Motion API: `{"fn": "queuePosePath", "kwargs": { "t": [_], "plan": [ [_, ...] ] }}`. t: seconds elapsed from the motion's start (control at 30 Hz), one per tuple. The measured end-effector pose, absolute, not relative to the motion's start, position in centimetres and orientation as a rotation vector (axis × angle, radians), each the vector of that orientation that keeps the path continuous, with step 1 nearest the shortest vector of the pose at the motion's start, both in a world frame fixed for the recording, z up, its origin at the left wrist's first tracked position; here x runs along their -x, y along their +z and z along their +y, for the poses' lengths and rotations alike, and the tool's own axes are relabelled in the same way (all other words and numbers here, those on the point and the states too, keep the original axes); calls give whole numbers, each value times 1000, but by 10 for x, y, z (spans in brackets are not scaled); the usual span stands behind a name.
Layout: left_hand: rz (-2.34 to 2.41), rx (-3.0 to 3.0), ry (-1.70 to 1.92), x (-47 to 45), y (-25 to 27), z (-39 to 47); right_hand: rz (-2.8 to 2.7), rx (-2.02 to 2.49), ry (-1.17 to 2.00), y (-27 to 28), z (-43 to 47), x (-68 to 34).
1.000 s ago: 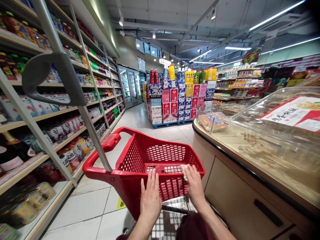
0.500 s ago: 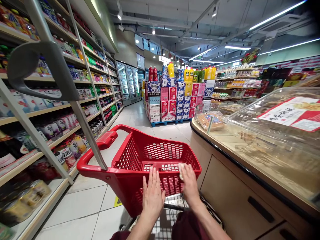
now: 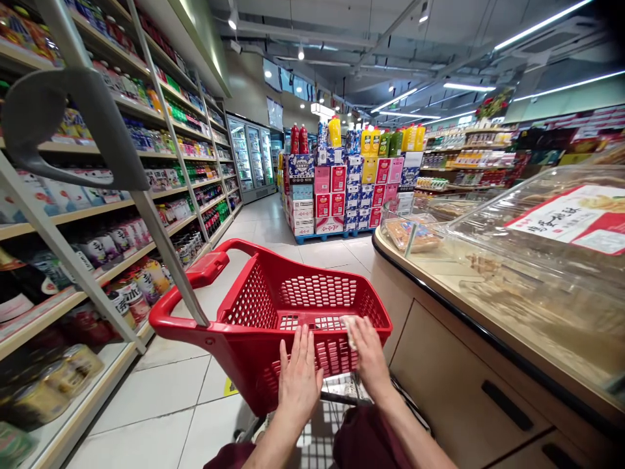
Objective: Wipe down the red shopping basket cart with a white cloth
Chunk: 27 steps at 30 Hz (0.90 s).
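A red plastic shopping cart basket [image 3: 244, 332] with perforated walls stands in front of me, its long near rim running from left to right. My left hand [image 3: 299, 378] lies flat against the outside of the near wall, fingers straight and pointing up to the rim. Farther right along the same rim, my right hand [image 3: 370, 361] presses a crumpled white cloth [image 3: 349, 329] onto the plastic, with the fingers over it. Whether the cloth is fabric or paper I cannot tell. Inside the basket, the perforated floor shows.
Drink shelves [image 3: 161, 159] line the left side. A grey handle [image 3: 92, 130] on a metal pole [image 3: 170, 260] rises at the cart's left. A wooden counter [image 3: 439, 339] with clear covers stands close on the right. Stacked drink cartons [image 3: 336, 202] are ahead.
My right hand has shifted slightly left along the rim with the white cloth. My left hand stays nearly where it was. The view has moved a little.
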<state>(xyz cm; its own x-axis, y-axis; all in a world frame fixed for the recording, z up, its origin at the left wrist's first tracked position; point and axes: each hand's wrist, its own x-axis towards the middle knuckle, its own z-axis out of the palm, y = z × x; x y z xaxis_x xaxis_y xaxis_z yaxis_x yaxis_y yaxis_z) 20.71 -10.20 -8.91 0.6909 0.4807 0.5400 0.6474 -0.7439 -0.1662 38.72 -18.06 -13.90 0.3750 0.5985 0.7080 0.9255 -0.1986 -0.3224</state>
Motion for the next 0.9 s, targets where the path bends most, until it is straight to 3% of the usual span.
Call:
{"fn": "queuePosePath", "kwargs": {
  "t": [0.13, 0.33, 0.5, 0.7, 0.9],
  "plan": [
    [-866, 2558, -671, -206, -89, -103, -1066, 1985, -634, -141, -186, -400],
    [-877, 2547, -658, -207, -91, -102, -1400, 1825, -555, -140, -182, -383],
    [-884, 2541, -620, -206, -93, -103, -1033, 1890, -678, -150, -191, -393],
    [-865, 2523, -612, -205, -93, -101, -1394, 1673, -607, -153, -191, -374],
    [-866, 2526, -618, -205, -93, -102, -1148, 1820, -681, -136, -195, -381]
  ]
}}
